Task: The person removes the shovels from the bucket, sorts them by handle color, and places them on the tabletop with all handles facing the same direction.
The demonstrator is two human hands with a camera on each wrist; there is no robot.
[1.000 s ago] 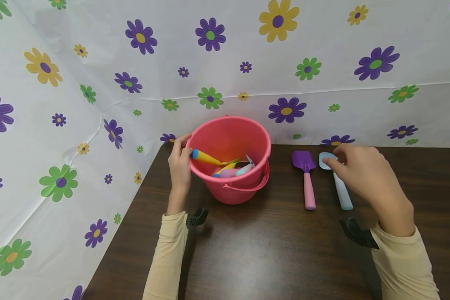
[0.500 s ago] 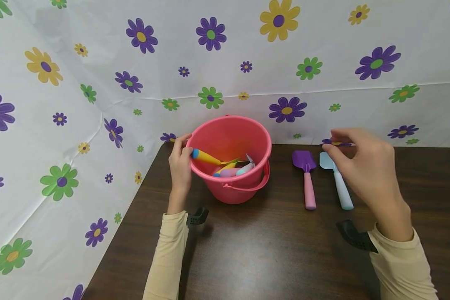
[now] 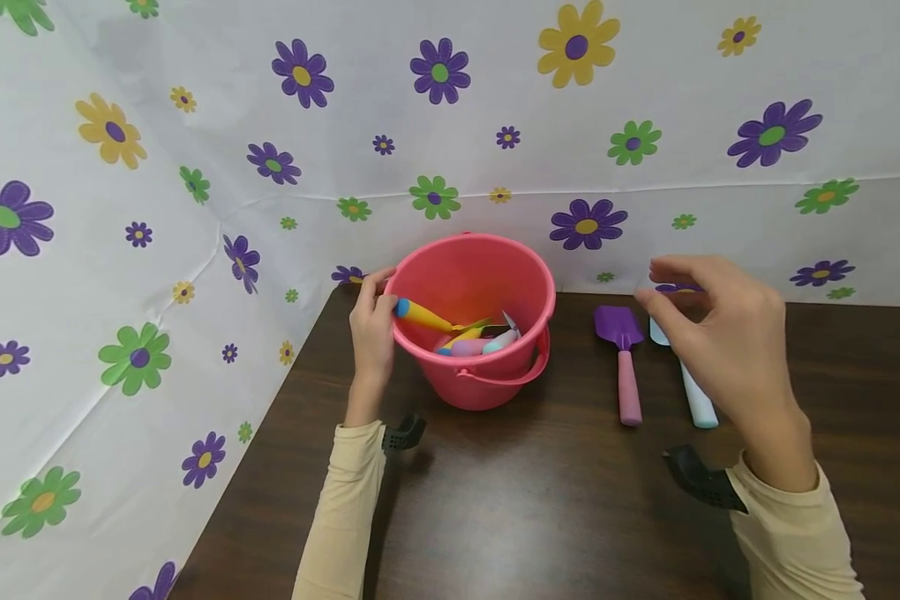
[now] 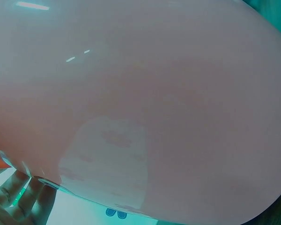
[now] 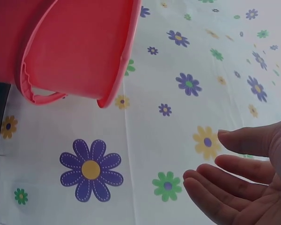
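My left hand (image 3: pixel 373 333) grips the left rim of a pink toy bucket (image 3: pixel 480 385), which stands upright on the table. Inside the bucket are several toy tools, among them one with a yellow handle (image 3: pixel 423 316) leaning on the rim beside my hand. In the left wrist view the bucket wall (image 4: pixel 178 117) fills nearly everything, fingers at its rim. My right hand (image 3: pixel 735 333) hovers holding nothing, thumb and fingers apart. It partly hides a light blue toy shovel (image 3: pixel 697 398) lying on the table. Left of that lies a purple toy shovel with a pink handle (image 3: pixel 628 387).
The dark wooden table (image 3: pixel 495 500) ends at a white flowered cloth (image 3: pixel 495 100) hanging behind and on the left. The bucket's handle (image 3: pixel 521 375) hangs down on its front right side. A black wrist mount (image 3: pixel 701 483) sits on the right wrist.
The right hand has risen from over the light blue shovel, and its thumb and fingers have spread apart. The left hand stays on the bucket rim. The head view has shifted slightly.
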